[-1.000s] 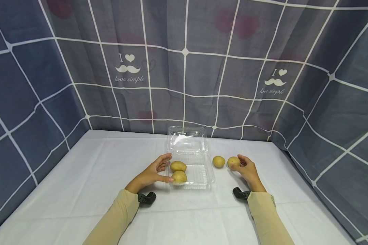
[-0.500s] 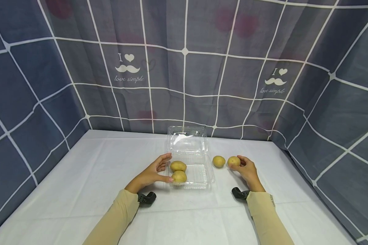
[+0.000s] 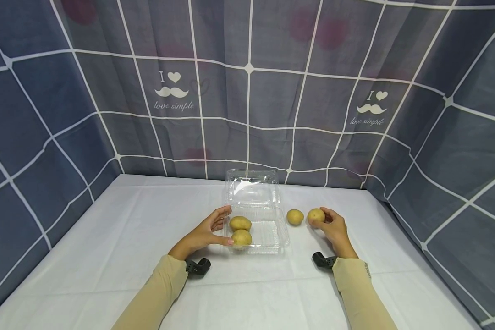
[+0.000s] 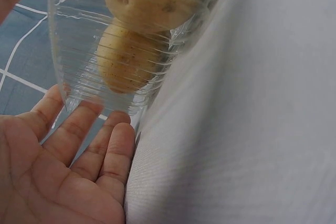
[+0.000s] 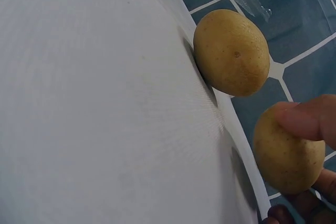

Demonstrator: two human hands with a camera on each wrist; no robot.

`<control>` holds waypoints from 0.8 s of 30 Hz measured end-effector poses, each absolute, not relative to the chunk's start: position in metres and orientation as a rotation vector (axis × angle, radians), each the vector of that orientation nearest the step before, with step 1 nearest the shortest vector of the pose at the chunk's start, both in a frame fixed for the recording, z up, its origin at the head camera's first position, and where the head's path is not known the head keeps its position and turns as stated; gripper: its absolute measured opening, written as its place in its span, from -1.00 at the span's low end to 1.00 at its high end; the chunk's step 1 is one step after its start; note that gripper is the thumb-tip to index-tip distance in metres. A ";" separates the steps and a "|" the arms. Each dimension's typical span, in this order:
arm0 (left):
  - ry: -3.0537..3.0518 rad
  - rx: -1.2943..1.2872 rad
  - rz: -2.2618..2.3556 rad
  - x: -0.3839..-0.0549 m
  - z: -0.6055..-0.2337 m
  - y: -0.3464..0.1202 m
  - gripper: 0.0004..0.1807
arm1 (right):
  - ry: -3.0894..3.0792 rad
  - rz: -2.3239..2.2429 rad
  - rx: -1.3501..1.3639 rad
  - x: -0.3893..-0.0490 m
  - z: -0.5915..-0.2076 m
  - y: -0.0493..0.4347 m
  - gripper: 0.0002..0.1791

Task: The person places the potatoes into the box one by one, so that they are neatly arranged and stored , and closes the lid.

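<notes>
My left hand [image 3: 203,232] rests along the left side of a clear plastic clamshell container [image 3: 269,236]. In the left wrist view its fairly straight fingers [image 4: 79,124] touch the ribbed wall, and the thumb lies at the front corner. Two yellow potatoes, a rear potato [image 3: 240,223] and a front potato [image 3: 241,238], sit in the container's left half; its lid [image 3: 252,189] stands raised behind. With thumb and fingers, my right hand [image 3: 334,230] pinches another potato [image 5: 286,153], close over the cloth. Just left of it lies a loose potato [image 5: 231,51].
White cloth [image 3: 247,293] covers the table. A dark grid-patterned curtain [image 3: 247,101] encloses the back and both sides. Black wrist devices, a left one [image 3: 198,266] and a right one [image 3: 323,260], are strapped at the sleeve ends.
My right hand, holding the potato, has shifted very slightly away from me and to the right. The left hand, the container and the other potatoes look unchanged.
</notes>
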State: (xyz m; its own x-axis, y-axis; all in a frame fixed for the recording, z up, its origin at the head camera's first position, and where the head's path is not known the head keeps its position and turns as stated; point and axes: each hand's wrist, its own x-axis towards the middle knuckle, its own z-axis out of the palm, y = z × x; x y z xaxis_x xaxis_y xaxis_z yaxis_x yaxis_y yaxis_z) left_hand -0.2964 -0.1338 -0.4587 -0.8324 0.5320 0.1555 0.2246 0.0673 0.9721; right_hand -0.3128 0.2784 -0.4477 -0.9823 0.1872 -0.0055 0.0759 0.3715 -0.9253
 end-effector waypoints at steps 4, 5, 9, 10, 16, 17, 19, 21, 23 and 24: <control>2.106 0.765 1.836 -0.297 -0.459 -0.134 0.25 | -2.460 1.713 -0.234 -0.312 -0.448 0.279 -0.20; 2.107 0.767 1.835 -0.297 -0.459 -0.134 0.25 | -2.443 1.719 -0.231 -0.312 -0.448 0.279 -0.20; 2.105 0.771 1.838 -0.297 -0.459 -0.133 0.25 | -2.363 1.748 -0.201 -0.313 -0.448 0.279 -0.23; 2.104 0.771 1.840 -0.297 -0.459 -0.133 0.25 | -2.344 1.757 -0.190 -0.314 -0.449 0.279 -0.24; 2.101 0.767 1.845 -0.296 -0.458 -0.133 0.26 | -2.285 1.793 -0.085 -0.315 -0.447 0.276 -0.25; 2.102 0.768 1.845 -0.296 -0.458 -0.133 0.26 | -2.285 1.798 -0.064 -0.314 -0.446 0.275 -0.25; 2.104 0.769 1.844 -0.296 -0.457 -0.133 0.25 | -2.275 1.811 -0.025 -0.313 -0.444 0.274 -0.25; 2.105 0.771 1.844 -0.295 -0.457 -0.133 0.25 | -2.271 1.815 0.009 -0.312 -0.443 0.272 -0.26; 2.107 0.774 1.843 -0.295 -0.457 -0.133 0.25 | -2.267 1.813 0.035 -0.311 -0.441 0.271 -0.27; 2.108 0.775 1.843 -0.295 -0.457 -0.133 0.25 | -2.261 1.818 0.047 -0.311 -0.440 0.270 -0.27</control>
State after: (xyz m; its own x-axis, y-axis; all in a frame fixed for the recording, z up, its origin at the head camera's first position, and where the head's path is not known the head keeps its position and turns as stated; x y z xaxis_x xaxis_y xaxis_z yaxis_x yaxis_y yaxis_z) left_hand -0.2949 -0.1334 -0.4570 -0.8319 0.5302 0.1640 0.2332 0.0658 0.9702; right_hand -0.3106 0.2699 -0.4401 -0.9708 0.1237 0.2053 -0.1739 0.2259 -0.9585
